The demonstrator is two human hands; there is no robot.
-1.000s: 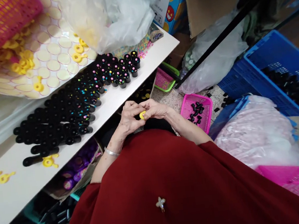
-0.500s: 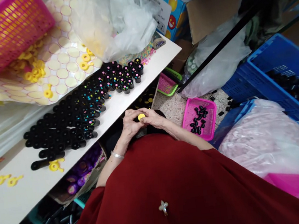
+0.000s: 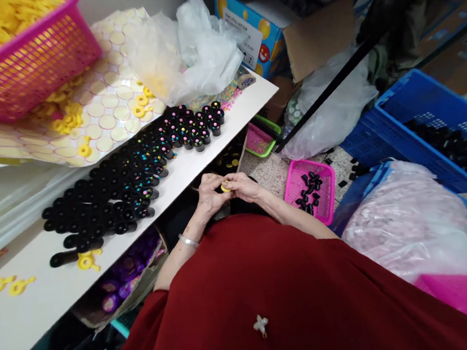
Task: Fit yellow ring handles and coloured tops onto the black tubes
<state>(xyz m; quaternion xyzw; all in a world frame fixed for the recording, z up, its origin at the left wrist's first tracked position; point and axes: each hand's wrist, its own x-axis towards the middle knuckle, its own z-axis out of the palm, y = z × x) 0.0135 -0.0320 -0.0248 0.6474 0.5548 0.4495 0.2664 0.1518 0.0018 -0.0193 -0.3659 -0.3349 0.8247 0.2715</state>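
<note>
My left hand and my right hand meet in front of my body, just off the table's edge. Between their fingertips is a small round yellow cap, partly covered by my right thumb. Whether the cap sits on another piece is hidden by the fingers. Both hands are closed around it. To the left, many black tubes stand packed together on the white table. Coloured beads show in the tops of those nearer the far end.
A pink basket of yellow ring-shaped pieces stands at the upper left. Clear plastic bags lie behind the tubes. On the floor are a pink tray with black pieces, a blue crate and a stuffed plastic bag.
The yellow cap has tilted and shows less of its face, with more of it behind my right fingers. Both hands stay together. The camera view has shifted slightly.
</note>
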